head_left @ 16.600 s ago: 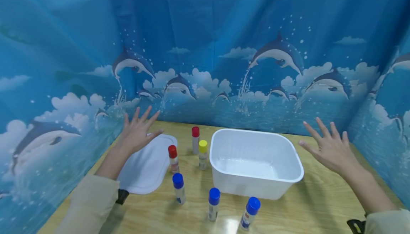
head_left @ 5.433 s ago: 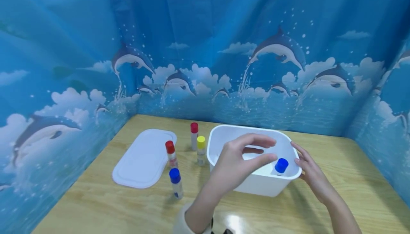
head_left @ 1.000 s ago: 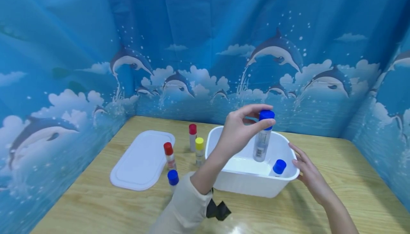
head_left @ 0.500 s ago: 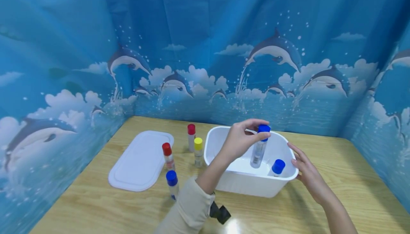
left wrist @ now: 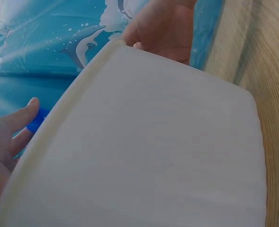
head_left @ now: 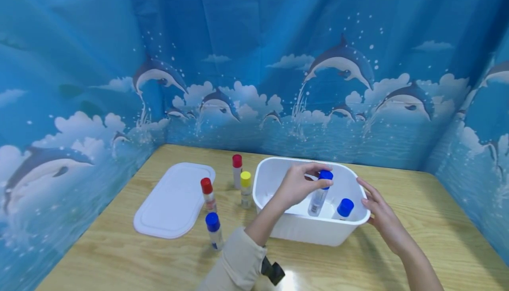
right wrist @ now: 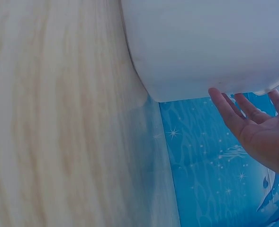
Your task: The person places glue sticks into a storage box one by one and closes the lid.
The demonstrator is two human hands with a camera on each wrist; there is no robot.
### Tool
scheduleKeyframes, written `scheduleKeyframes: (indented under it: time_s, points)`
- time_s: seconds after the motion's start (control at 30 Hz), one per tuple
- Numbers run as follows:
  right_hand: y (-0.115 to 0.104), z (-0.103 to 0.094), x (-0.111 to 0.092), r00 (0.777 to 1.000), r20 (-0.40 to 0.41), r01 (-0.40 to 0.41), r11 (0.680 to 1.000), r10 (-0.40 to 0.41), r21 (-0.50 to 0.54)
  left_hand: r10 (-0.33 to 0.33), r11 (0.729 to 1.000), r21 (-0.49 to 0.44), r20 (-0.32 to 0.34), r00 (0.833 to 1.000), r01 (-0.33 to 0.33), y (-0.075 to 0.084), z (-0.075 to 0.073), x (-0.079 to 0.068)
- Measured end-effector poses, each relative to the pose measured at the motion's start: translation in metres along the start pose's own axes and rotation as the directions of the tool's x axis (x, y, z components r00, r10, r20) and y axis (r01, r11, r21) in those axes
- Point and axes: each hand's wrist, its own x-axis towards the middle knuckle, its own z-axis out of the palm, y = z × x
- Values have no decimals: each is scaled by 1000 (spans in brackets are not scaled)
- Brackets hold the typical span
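Observation:
My left hand [head_left: 298, 185] pinches the blue cap of a clear tube [head_left: 317, 203] between thumb and fingers. The tube stands slightly tilted inside the white plastic box [head_left: 314, 229], its lower end near the box floor. To its right, a second blue-capped tube [head_left: 345, 208] leans in the near right corner. My right hand [head_left: 383, 213] rests against the box's right end, fingertips at the rim. In the right wrist view its fingers [right wrist: 231, 111] lie fairly straight along the outer wall. From the left wrist, the box wall [left wrist: 148, 142] hides most of the held tube.
Left of the box stand a red-capped tube [head_left: 237, 171], a yellow-capped one [head_left: 246, 189], another red-capped one [head_left: 208, 195] and a blue-capped one [head_left: 214, 231]. A white lid [head_left: 172, 200] lies farther left on the wooden table [head_left: 119, 246]. A dolphin-print curtain [head_left: 238, 61] surrounds the table.
Two blue-capped tubes have left the table front; one stands in the box, the other my left hand has lowered into it over the last second. My right hand has come to the box's right end.

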Motion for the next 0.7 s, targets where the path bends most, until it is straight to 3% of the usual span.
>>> scheduleKeyframes:
  time_s: [0.47,0.7]
  points:
    - [-2,1,0,1000,4,3,1000,-3,6,9,990,139,78,997,-20,-5,2,-3]
    - [0,0,0,1000,2,8,1000,-8,8,-28,979,203,141,990,-1,-6,3,-5]
